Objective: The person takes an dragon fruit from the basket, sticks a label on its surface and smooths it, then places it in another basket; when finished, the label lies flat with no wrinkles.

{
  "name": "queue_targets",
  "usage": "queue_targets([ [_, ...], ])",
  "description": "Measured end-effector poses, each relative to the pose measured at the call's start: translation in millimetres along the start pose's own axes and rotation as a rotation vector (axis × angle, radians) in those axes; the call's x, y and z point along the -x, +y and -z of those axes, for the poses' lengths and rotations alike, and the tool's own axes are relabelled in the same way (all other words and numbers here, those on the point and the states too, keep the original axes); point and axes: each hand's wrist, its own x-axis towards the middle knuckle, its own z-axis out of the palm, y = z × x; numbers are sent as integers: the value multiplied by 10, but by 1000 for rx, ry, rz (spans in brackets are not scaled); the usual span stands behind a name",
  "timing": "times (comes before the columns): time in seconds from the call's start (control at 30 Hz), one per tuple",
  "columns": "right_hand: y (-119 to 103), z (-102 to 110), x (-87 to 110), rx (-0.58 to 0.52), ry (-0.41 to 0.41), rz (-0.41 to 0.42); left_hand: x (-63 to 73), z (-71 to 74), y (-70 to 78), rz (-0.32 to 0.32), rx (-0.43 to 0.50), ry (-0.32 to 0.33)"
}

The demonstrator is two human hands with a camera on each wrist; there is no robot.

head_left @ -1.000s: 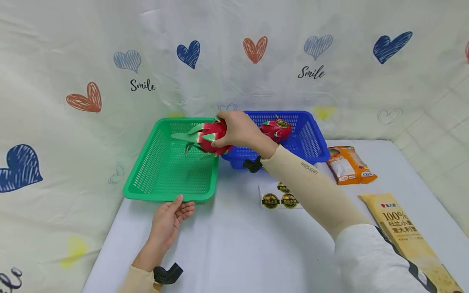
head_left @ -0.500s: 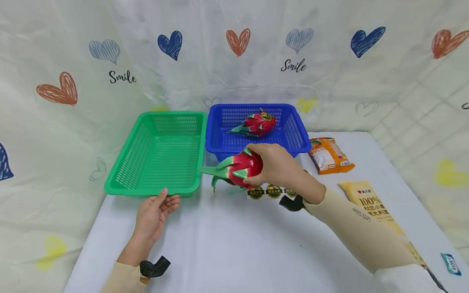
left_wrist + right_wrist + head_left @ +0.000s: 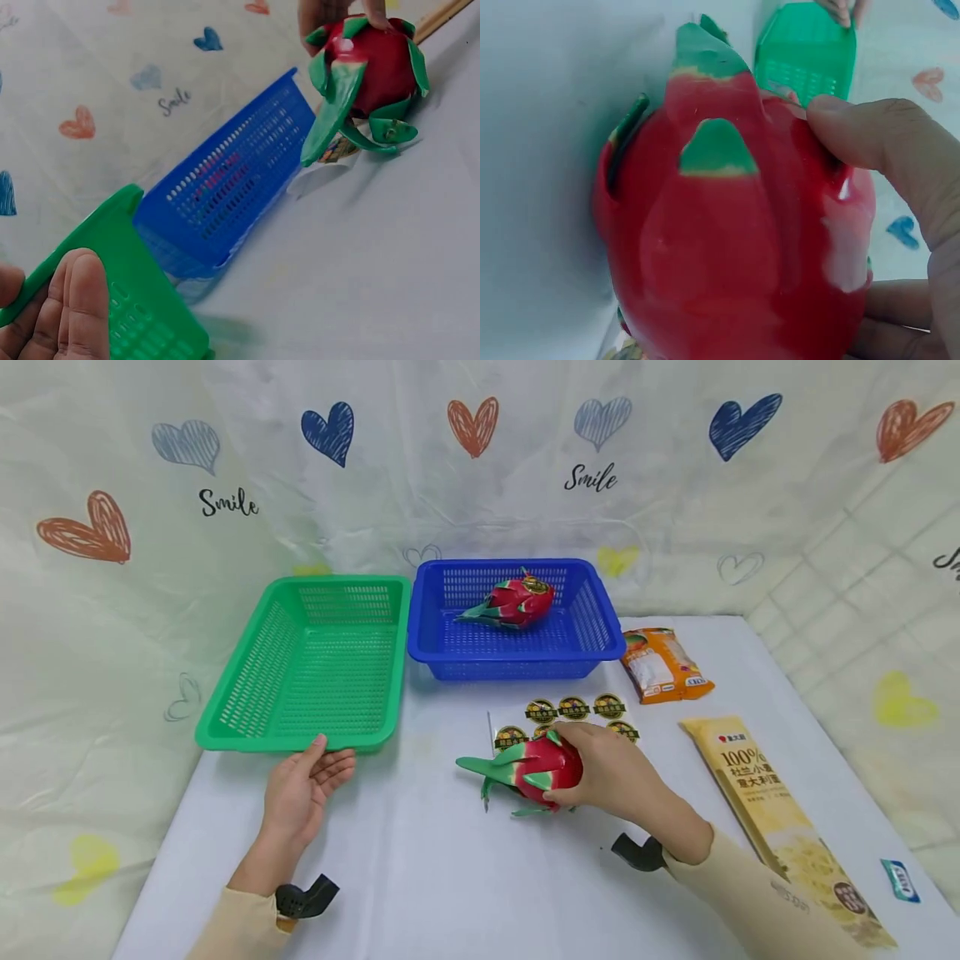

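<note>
My right hand (image 3: 618, 772) grips a red dragon fruit (image 3: 551, 770) with green scales, thumb on one side and fingers on the other. The fruit is low over the white table, in front of the sticker sheet (image 3: 609, 707), partly covering it. In the right wrist view the dragon fruit (image 3: 720, 240) fills the middle. My left hand (image 3: 300, 789) pinches the front rim of the green basket (image 3: 240, 743), thumb above and fingers beneath. Inside the blue basket (image 3: 517, 668) lies a second dragon fruit (image 3: 517, 602) with a round gold-and-black sticker on it.
An orange snack bag (image 3: 663, 667) lies right of the blue basket. Nearer on the right are a long yellow pasta packet (image 3: 780, 818) and a small teal packet (image 3: 900, 881). A cloth printed with hearts (image 3: 480, 485) hangs behind the table.
My right hand has carried the dragon fruit from over the green basket, rightward and toward me, down near the sticker sheet. The left hand has kept its place at the rim.
</note>
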Motion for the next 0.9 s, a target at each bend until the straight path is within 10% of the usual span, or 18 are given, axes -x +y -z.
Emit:
queue_targets([
  [0.7,170,-34,245,-147,13,-45,19,-151,-69,-13,-23,132],
  [0.9,403,33,166,-303,8,-51,15,-390,-193,17,-255,-28],
])
